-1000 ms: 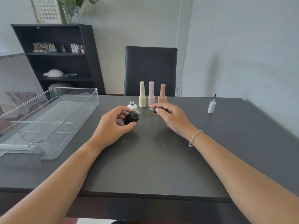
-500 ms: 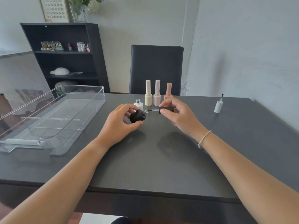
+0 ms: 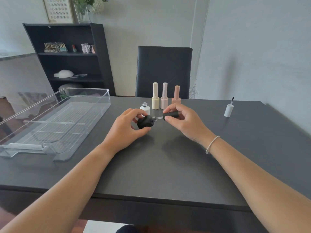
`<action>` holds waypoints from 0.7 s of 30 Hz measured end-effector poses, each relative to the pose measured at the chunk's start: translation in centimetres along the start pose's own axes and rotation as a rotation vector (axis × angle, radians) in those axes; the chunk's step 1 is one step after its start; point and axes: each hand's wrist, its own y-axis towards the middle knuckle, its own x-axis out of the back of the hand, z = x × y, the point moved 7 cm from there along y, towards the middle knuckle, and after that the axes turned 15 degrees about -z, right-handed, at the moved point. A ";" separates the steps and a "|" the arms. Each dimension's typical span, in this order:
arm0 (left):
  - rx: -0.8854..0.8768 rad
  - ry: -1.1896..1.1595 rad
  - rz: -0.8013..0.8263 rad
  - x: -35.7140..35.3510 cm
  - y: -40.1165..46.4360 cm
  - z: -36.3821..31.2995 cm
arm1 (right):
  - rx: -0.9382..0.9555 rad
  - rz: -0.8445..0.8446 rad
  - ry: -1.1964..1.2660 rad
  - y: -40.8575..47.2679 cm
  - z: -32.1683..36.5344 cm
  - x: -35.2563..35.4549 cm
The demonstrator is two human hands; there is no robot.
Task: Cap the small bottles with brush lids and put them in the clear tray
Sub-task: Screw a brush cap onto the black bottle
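My left hand (image 3: 125, 132) grips a small black bottle (image 3: 145, 122), tilted with its threaded neck pointing right. My right hand (image 3: 183, 122) holds a black brush lid (image 3: 170, 115) sideways, its brush stem entering the bottle's neck. Behind them stands an uncapped white bottle (image 3: 145, 108). Three capped bottles stand in a row: cream (image 3: 155, 98), pale pink (image 3: 164, 98) and dusty pink (image 3: 176, 96). A white brush lid (image 3: 228, 109) stands upside down at the right, brush up. The clear tray (image 3: 55, 121) lies at the left with nothing in it.
The dark table (image 3: 159, 165) carries everything. A black chair (image 3: 164, 71) stands behind its far edge. A black shelf unit (image 3: 67, 56) with small bottles is at the back left. A wall runs close along the table's right side.
My right hand picked the black brush lid up off the table and brought its brush tip to the black bottle's neck. My left hand tilted the bottle toward it.
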 end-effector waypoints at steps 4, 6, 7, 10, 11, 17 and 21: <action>-0.018 -0.007 0.013 -0.3 -0.2 -0.4 | 0.063 0.025 -0.069 -0.1 0.3 -0.5; -0.031 -0.014 0.019 -0.5 -0.2 -0.7 | 0.097 0.035 -0.078 -0.1 0.2 -0.7; -0.037 -0.017 0.022 -0.6 -0.3 -0.8 | 0.109 0.040 -0.092 -0.2 0.2 -0.9; -0.051 -0.022 0.029 -0.7 -0.3 -1.1 | 0.121 0.041 -0.138 -0.1 -0.1 -1.1; -0.054 -0.026 0.030 -0.7 -0.3 -1.2 | 0.122 0.039 -0.147 0.0 -0.2 -1.1; -0.056 -0.049 0.029 -0.8 -0.4 -1.6 | 0.100 0.057 -0.252 0.0 -0.6 -1.2; -0.053 -0.054 0.017 -0.8 -0.3 -1.7 | 0.086 0.144 -0.250 -0.2 -0.9 -1.6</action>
